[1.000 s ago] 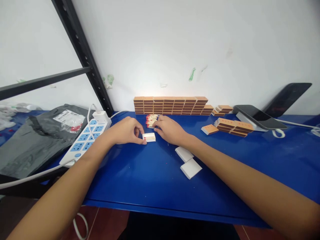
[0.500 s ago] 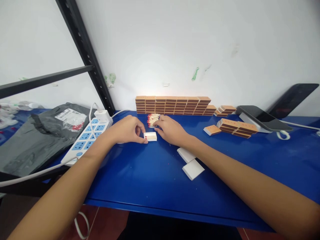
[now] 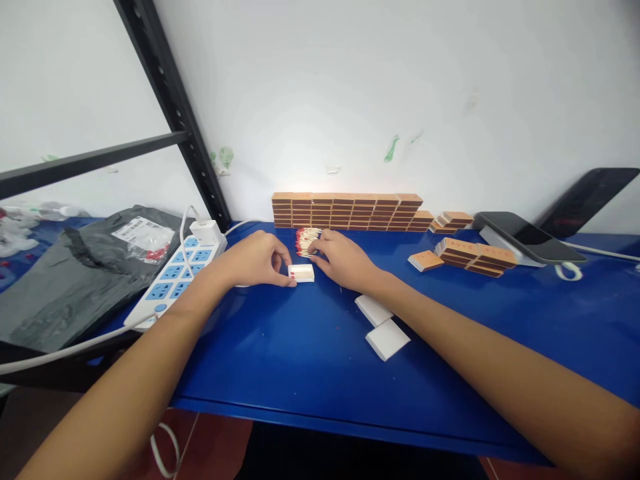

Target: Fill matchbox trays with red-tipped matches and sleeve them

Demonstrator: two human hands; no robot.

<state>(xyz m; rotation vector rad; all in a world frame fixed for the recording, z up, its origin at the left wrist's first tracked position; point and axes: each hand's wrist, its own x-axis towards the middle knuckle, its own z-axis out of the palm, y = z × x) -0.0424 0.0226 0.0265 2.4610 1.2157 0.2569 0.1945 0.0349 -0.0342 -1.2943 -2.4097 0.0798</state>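
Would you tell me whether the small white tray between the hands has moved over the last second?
No: the white tray sits where it did, in front of the left end of the matchbox wall.

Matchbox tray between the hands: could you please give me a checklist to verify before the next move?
1. Small tray lies flat on the blue table: ok.
2. Left hand pinches the tray's left end: ok.
3. Right hand has its fingertips at the loose matches: ok.
4. Right hand holds a match: cannot tell.
5. Tray is full: cannot tell; only some red heads show.
6. Stacked matchboxes at the wall stand apart from both hands: ok.
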